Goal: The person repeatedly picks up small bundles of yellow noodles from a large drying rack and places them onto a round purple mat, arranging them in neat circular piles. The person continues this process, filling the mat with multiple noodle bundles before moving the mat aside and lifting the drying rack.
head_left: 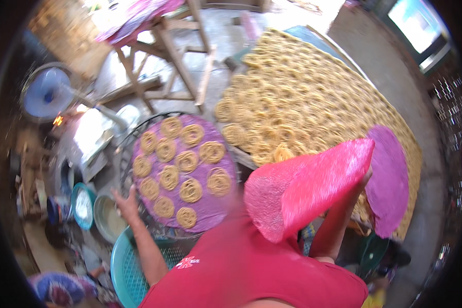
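Observation:
My left hand [126, 204] is open, its fingers spread beside the left edge of a round purple cloth [210, 205]. I cannot tell whether it touches the rim. Several coiled noodle nests [187, 161] lie spaced out on that cloth. On the right, my right hand [365, 179] is closed on a bright pink folded sheet [323, 182], raised in front of my chest. The sheet hides most of its fingers. Another round purple cloth [390, 174] shows just beyond this hand, over part of a wide spread of noodle nests [313, 97].
Low on the left stand a teal basket [119, 264], a pale bowl [106, 218] and a smaller teal bowl [83, 205]. A wooden stand [169, 56] rises at the back. Another person's patterned clothing [61, 288] shows at the lower left.

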Motion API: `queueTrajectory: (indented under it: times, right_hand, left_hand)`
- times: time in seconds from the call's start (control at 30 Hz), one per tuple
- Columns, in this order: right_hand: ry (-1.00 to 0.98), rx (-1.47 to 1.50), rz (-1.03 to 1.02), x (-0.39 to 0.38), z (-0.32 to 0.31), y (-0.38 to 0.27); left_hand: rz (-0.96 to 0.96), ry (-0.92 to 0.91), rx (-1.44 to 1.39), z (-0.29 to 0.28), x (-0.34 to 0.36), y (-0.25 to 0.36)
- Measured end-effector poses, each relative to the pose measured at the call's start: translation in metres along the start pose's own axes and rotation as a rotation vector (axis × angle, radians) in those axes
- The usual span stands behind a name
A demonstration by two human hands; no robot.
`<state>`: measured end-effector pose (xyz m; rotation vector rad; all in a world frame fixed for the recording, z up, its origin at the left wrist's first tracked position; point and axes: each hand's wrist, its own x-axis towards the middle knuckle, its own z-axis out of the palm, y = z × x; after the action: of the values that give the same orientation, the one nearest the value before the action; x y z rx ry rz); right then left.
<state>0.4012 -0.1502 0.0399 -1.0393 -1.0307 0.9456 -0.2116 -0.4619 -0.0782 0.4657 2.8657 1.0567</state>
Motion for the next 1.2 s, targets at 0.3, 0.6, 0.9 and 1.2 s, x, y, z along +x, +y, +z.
queueTrajectory:
  times: [0.3, 0.6, 0.9, 1.2]
  right_hand:
    - [0.480, 0.296, -0.192, 0.095, -0.150, -0.069]
    - [0.846, -0.061, -0.245, 0.103, -0.395, -0.086]
    - [1.519, -1.099, -0.258, 0.030, -0.377, -0.158]
    - [0.118, -1.589, 0.422, 0.059, -0.205, -0.073]
  left_hand:
    - [0.037, -0.061, 0.013, 0.006, 0.033, -0.038]
    - [0.060, -0.110, 0.193, 0.006, 0.040, -0.043]
    - [0.107, -0.181, -0.047, 0.024, 0.055, -0.049]
    - [0.117, -0.175, -0.031, 0.026, 0.052, -0.040]
